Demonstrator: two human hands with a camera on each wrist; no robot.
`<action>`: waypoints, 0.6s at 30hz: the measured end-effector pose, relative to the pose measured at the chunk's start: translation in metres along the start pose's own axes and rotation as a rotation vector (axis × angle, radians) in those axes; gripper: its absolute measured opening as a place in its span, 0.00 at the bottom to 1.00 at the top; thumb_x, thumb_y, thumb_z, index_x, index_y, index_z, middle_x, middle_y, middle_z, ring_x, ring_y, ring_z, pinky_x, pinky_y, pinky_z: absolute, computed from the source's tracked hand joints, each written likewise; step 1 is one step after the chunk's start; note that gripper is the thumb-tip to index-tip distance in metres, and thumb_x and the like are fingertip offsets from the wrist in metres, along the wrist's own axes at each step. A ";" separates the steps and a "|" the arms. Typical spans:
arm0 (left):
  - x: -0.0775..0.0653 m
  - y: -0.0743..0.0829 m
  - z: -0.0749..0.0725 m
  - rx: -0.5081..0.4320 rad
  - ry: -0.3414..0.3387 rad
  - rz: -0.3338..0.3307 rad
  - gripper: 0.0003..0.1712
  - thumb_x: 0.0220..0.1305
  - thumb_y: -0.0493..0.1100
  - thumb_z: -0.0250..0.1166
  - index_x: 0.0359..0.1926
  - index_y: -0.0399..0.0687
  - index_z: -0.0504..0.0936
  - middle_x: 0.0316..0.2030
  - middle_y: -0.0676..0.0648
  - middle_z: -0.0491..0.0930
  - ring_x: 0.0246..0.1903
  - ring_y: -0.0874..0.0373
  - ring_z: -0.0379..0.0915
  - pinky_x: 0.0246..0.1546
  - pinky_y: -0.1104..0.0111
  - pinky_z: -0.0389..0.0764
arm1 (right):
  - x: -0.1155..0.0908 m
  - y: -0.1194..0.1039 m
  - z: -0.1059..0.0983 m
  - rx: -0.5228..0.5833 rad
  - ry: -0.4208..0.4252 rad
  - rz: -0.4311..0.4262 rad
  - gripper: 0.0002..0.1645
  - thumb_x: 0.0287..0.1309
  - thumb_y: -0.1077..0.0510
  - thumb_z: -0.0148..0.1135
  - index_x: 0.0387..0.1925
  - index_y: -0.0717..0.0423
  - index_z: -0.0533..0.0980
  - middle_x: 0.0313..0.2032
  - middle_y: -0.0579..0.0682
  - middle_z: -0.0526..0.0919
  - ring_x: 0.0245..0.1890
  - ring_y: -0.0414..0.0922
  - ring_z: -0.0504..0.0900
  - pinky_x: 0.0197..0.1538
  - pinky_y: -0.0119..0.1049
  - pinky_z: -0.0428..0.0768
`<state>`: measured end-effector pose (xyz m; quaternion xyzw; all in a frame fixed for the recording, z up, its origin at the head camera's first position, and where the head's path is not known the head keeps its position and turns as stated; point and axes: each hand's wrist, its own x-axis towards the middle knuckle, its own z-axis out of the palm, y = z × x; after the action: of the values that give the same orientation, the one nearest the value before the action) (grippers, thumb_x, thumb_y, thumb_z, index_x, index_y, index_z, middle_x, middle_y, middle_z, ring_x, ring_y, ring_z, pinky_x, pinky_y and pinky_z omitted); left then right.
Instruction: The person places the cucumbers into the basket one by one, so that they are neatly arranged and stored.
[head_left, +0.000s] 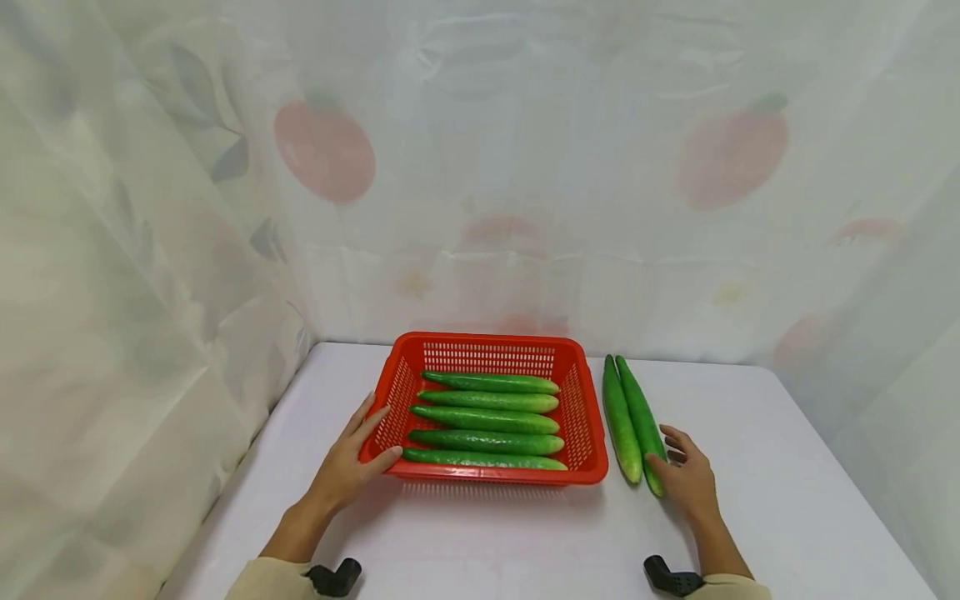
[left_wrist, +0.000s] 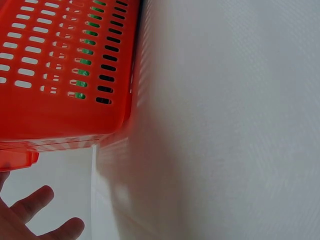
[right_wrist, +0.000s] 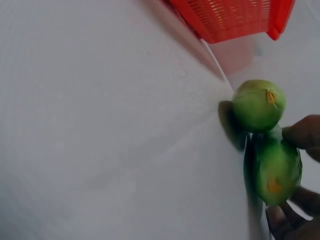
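Observation:
A red plastic basket [head_left: 495, 476] holds several green cucumbers [head_left: 491, 421] lying side by side in a row. My left hand [head_left: 347, 467] rests on the basket's left rim near the front corner, fingers spread and thumb touching the rim. To the right of the basket, two more cucumbers lie together on the table. My right hand [head_left: 688, 477] holds the front end of the outer cucumber [right_wrist: 276, 170], thumb on one side and fingers on the other. The inner cucumber [right_wrist: 259, 105] lies against it, untouched by the fingers.
The white-covered table [head_left: 495, 550] extends around the basket. A pale curtain [head_left: 525, 167] with faded fruit prints hangs behind the table and along both sides. Dark wrist mounts [head_left: 337, 577] sit on both wrists.

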<state>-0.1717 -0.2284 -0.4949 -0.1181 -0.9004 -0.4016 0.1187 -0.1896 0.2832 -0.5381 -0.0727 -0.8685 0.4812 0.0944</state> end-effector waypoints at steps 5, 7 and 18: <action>0.000 0.000 0.000 -0.004 -0.003 -0.004 0.40 0.60 0.56 0.67 0.69 0.48 0.67 0.74 0.49 0.48 0.68 0.40 0.51 0.54 0.39 0.66 | -0.001 -0.003 0.003 -0.095 0.033 0.029 0.32 0.59 0.57 0.64 0.64 0.59 0.67 0.54 0.70 0.75 0.53 0.63 0.74 0.52 0.59 0.71; 0.000 0.000 0.000 -0.005 -0.002 -0.007 0.40 0.59 0.56 0.67 0.69 0.48 0.67 0.74 0.49 0.48 0.68 0.41 0.51 0.54 0.39 0.66 | -0.001 -0.003 0.004 -0.107 0.040 0.032 0.33 0.58 0.56 0.64 0.63 0.59 0.67 0.53 0.70 0.75 0.52 0.63 0.74 0.53 0.58 0.70; 0.000 0.000 0.001 0.007 -0.001 -0.011 0.40 0.60 0.57 0.66 0.69 0.48 0.67 0.74 0.49 0.48 0.67 0.40 0.51 0.53 0.39 0.67 | -0.005 -0.005 0.002 0.046 0.193 0.225 0.30 0.63 0.49 0.60 0.60 0.64 0.72 0.52 0.72 0.76 0.53 0.65 0.74 0.49 0.50 0.74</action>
<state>-0.1718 -0.2278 -0.4950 -0.1129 -0.9024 -0.3993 0.1166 -0.1851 0.2781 -0.5349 -0.2132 -0.8304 0.4994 0.1244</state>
